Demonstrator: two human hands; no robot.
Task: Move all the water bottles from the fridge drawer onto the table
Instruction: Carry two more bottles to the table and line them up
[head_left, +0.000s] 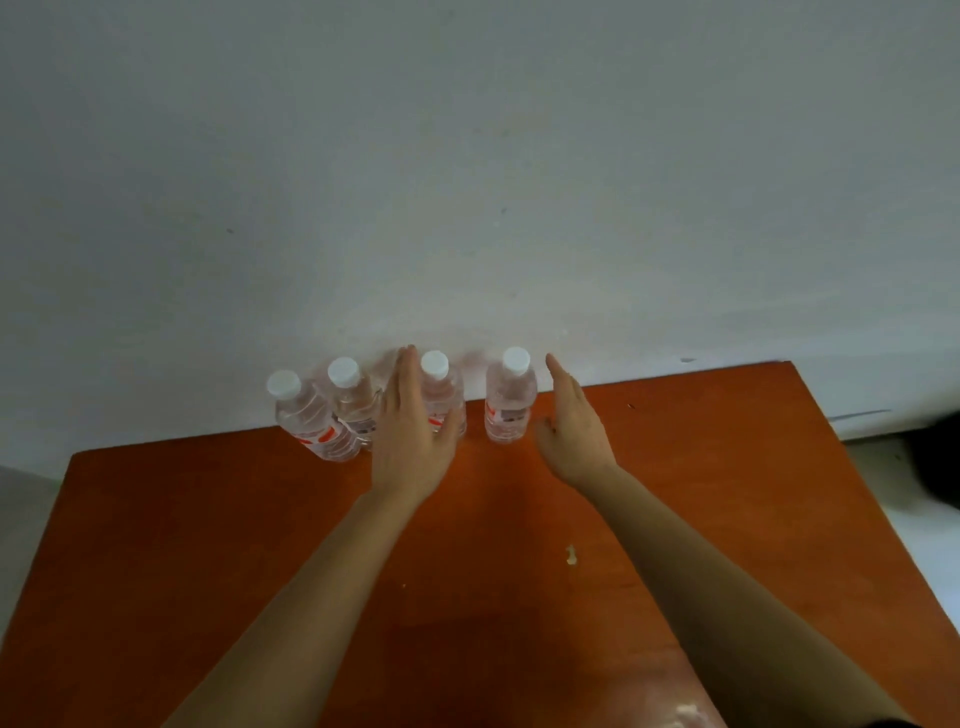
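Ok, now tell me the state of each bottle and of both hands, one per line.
Leftmost bottle: standing, cap on.
Second bottle: standing, cap on, close against the leftmost.
Third bottle: standing, cap on, partly hidden.
Rightmost bottle: standing apart, cap on.
Left hand: open, fingers straight, in front of third bottle; contact unclear.
Right hand: open, holding nothing.

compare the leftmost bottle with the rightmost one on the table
The leftmost bottle stands right against its neighbour; the rightmost bottle stands alone with gaps either side. The right hand is open just beside the rightmost bottle; no hand is near the leftmost bottle. Both are clear, upright, white-capped.
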